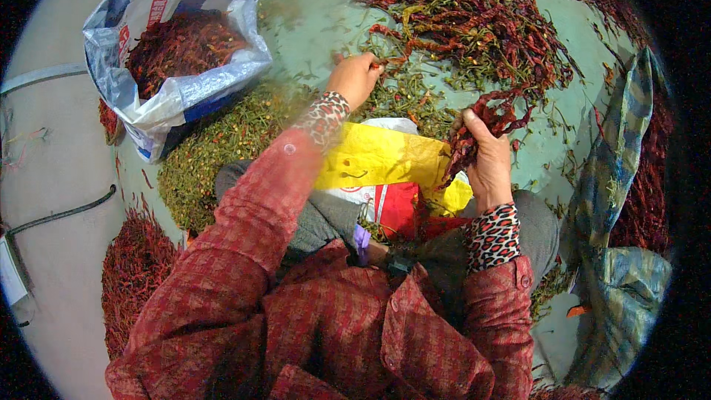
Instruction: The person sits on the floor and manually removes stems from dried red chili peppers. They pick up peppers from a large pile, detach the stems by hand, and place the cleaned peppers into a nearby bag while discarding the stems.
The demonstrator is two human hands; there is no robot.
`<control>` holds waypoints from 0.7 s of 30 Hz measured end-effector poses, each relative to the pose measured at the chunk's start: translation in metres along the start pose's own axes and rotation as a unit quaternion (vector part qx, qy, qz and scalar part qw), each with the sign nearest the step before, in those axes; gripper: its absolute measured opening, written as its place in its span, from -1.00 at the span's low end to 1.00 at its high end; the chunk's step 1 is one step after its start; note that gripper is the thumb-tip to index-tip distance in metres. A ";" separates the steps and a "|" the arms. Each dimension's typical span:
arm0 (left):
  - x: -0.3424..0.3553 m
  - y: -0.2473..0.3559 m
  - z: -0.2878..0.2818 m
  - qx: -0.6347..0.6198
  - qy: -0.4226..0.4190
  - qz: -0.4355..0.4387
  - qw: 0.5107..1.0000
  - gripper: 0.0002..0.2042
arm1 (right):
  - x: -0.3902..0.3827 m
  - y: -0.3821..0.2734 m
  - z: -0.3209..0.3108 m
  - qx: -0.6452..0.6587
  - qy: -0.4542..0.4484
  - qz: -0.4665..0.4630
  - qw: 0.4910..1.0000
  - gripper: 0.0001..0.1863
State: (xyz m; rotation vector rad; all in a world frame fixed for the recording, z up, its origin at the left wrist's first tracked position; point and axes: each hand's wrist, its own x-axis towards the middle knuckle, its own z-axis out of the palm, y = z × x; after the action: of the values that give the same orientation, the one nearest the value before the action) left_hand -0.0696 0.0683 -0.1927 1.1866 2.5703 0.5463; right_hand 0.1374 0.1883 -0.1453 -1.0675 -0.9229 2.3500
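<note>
My right hand [490, 157] is closed around a bunch of dried red chili peppers [463, 154], dark and wrinkled, some of which stick out above and below the fingers. To its left and a little farther off, my left hand [354, 80] is bent into a pinch over scattered green stems [404, 100]. Whatever sits between those fingertips is too small and blurred to name. Just beyond both hands spreads a large heap of dried chilies [474, 22] with stems attached. A yellow plastic sheet [385, 155] lies across my lap beneath my hands.
At the far left stands an open white and blue woven sack [215, 89] holding red chilies [185, 48]. Beside it lies a mound of green stems [200, 170]. More red chilies [137, 267] are piled at the left. Along the right runs a crumpled checked sack [622, 148].
</note>
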 end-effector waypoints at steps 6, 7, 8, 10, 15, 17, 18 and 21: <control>-0.044 0.042 -0.025 -0.406 -0.122 -0.104 0.900 -0.80 | -0.008 0.007 0.011 -0.055 -0.028 -0.004 0.998 -0.86; -0.050 0.061 -0.038 -0.376 -0.165 -0.117 0.904 -0.82 | -0.010 0.010 0.011 -0.078 -0.050 0.004 0.996 -0.85; -0.055 0.064 -0.033 -0.338 -0.165 -0.072 0.924 -0.82 | -0.015 0.013 0.015 -0.087 -0.054 -0.003 0.995 -0.86; -0.065 0.070 -0.021 -0.236 -0.100 0.068 0.964 -0.83 | -0.019 0.017 0.019 -0.139 -0.096 -0.019 0.985 -0.84; -0.079 0.065 -0.029 -0.474 -0.229 -0.045 0.849 -0.73 | -0.011 0.016 0.016 -0.028 -0.026 -0.068 0.997 -0.81; -0.079 0.051 -0.036 -0.381 -0.173 -0.056 0.907 -0.74 | -0.014 0.011 0.014 -0.063 -0.109 0.012 0.992 -0.75; -0.078 0.058 -0.046 -0.307 -0.166 -0.037 0.936 -0.72 | -0.018 0.013 0.017 -0.089 -0.100 0.012 0.991 -0.74; -0.079 0.076 -0.047 -0.002 -0.134 0.077 0.988 -0.59 | -0.028 0.023 0.025 -0.183 -0.143 -0.008 0.973 -0.73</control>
State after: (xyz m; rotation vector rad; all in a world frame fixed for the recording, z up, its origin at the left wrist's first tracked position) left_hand 0.0141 0.0419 -0.1110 1.3628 2.2646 0.3919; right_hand 0.1341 0.1458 -0.1352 -0.8495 -1.5109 2.4182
